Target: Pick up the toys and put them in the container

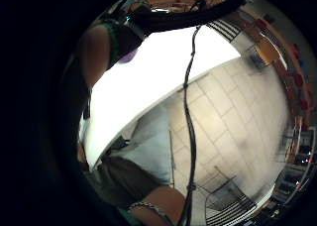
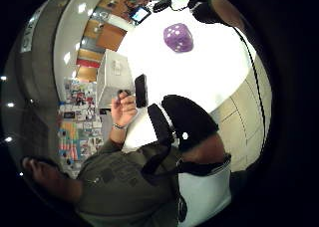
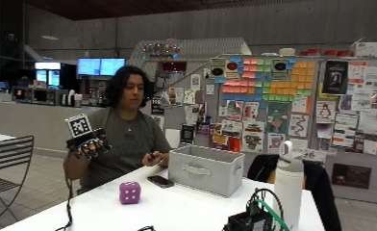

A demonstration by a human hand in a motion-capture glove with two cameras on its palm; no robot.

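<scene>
Hovering above the table's near edge, the gloved right hand (image 3: 88, 143) is raised at chest height, palm toward the person, fingers loosely curled and holding nothing. From that hand, the purple die (image 3: 130, 192) sits on the white table (image 3: 176, 211) at about four o'clock in the outside view, well apart from it and touched by nothing. The bare left hand (image 3: 153, 157) rests at the table's far edge and seems to pinch something small and dark. Just beside that hand lies a black phone (image 3: 159, 181), at one o'clock from the die. Further right stands the grey fabric container (image 3: 206, 169), near the phone. A white bottle (image 3: 289, 185) stands upright at three o'clock from the container.
</scene>
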